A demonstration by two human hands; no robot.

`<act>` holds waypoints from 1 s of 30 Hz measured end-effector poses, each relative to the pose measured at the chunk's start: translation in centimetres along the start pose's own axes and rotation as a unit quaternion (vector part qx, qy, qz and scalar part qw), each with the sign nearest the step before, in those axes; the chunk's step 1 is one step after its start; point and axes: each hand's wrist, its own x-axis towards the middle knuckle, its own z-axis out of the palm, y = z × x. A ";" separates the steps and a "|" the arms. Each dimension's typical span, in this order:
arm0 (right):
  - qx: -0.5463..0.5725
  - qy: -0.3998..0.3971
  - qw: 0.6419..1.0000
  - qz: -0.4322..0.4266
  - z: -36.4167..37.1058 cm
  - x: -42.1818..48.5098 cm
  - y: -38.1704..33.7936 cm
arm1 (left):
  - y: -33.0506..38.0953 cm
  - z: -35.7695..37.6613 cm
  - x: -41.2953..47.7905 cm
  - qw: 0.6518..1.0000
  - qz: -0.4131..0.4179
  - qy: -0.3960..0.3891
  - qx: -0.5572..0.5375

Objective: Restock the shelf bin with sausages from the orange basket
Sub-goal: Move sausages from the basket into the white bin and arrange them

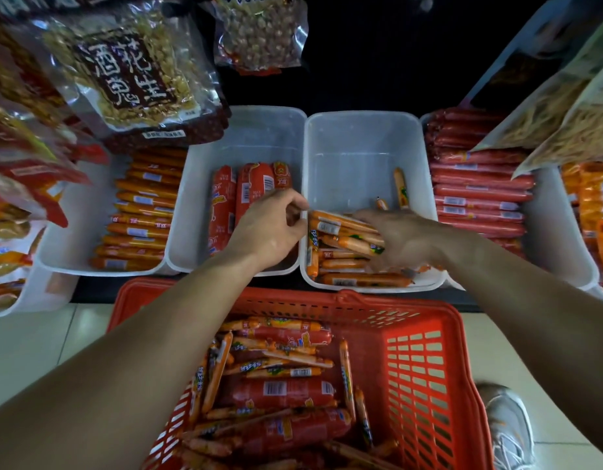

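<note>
Shop shelf w/ clear tubs: right hand (405, 242) flat-fingered on thin sausages (339, 255) in shelf bin (361, 137), left hand (269, 228) curled, grip unclear; prob. light, slick, bendy, so grab bundles mid-length.

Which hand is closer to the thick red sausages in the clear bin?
Left. The left hand is directly over the thick red sausages; the right hand is in the neighbouring bin, on the thin orange sausages.

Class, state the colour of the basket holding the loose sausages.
Orange-red basket, shown best in the head view.
</note>
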 end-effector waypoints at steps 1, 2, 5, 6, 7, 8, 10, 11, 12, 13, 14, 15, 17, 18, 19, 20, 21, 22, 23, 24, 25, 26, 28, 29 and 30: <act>-0.013 -0.003 1.000 -0.004 0.1 -0.3 0.1 | 0.0 0.0 0.0 1.000 -0.002 0.002 0.000; -0.031 0.003 0.999 -0.010 0.2 -0.3 0.2 | 0.0 0.0 0.1 1.000 -0.003 0.006 -0.001; -0.053 0.036 0.998 -0.012 0.2 0.4 0.1 | 0.1 0.0 0.3 1.000 -0.007 0.009 -0.002; -0.036 0.045 0.998 -0.007 0.2 0.6 -0.1 | 0.1 0.0 0.3 1.000 -0.007 0.008 -0.001; -0.023 0.055 0.998 -0.003 0.2 0.9 -0.3 | 0.0 -0.1 0.3 1.000 -0.007 0.008 -0.001; -0.020 0.060 0.998 -0.001 0.4 1.1 -0.6 | -0.1 0.0 0.3 1.000 -0.006 0.008 -0.002; -0.051 0.064 0.997 -0.009 1.1 1.2 -1.2 | -0.2 0.1 0.3 1.000 -0.006 0.010 -0.006; -0.065 0.067 0.995 -0.019 1.4 1.1 -1.3 | -0.2 0.0 0.3 1.000 -0.007 0.010 -0.007; -0.061 0.064 0.996 -0.028 1.4 0.9 -1.1 | -0.2 0.0 0.4 1.000 -0.007 0.009 -0.008; -0.038 0.053 0.997 -0.032 1.1 0.7 -0.8 | -0.2 0.0 0.4 1.000 -0.007 0.007 -0.010; -0.012 0.035 0.999 -0.033 0.8 0.5 -0.5 | -0.1 0.0 0.5 1.000 -0.006 0.006 -0.010; 0.002 0.015 0.999 -0.035 0.6 0.3 -0.2 | 0.0 0.0 0.5 1.000 -0.005 0.005 -0.010; -0.013 0.000 0.999 -0.043 0.6 0.0 -0.4 | 0.0 -0.1 0.5 1.000 -0.005 0.003 -0.012; -0.023 0.017 0.998 -0.049 0.7 0.0 -0.6 | 0.0 -0.1 0.5 1.000 -0.006 0.003 -0.012; -0.020 0.041 0.997 -0.055 0.8 0.0 -1.1 | 0.0 -0.2 0.4 1.000 -0.006 0.003 -0.012; -0.016 0.059 0.997 -0.055 0.8 0.0 -1.4 | 0.0 -0.2 0.4 1.000 -0.006 0.003 -0.012; -0.019 0.071 0.996 -0.056 0.8 -0.1 -1.7 | 0.0 -0.2 0.4 1.000 -0.005 0.004 -0.012; -0.029 0.070 0.995 -0.059 0.8 0.1 -1.9 | 0.0 -0.2 0.4 1.000 -0.003 0.004 -0.012; -0.032 0.061 0.996 -0.060 0.7 0.1 -2.1 | 0.0 -0.3 0.3 1.000 -0.001 0.004 -0.012; -0.021 0.053 0.997 -0.056 0.6 0.3 -2.3 | 0.0 -0.3 0.3 1.000 -0.001 0.004 -0.013; -0.006 0.064 0.996 -0.054 0.5 0.4 -2.6 | -0.1 -0.4 0.3 1.000 -0.002 0.005 -0.014; 0.006 0.095 0.994 -0.052 0.5 0.8 -2.9 | -0.2 -0.5 0.3 1.000 -0.004 0.006 -0.015; 0.044 0.145 0.988 -0.038 0.6 1.6 -4.0 | -0.3 -0.7 0.3 1.000 -0.008 0.004 -0.018; 0.070 0.138 0.988 -0.019 0.7 2.2 -4.5 | -0.3 -0.8 0.3 1.000 -0.010 0.004 -0.021; 0.081 0.114 0.990 0.005 0.9 2.8 -5.2 | -0.3 -0.8 0.3 1.000 -0.012 0.005 -0.023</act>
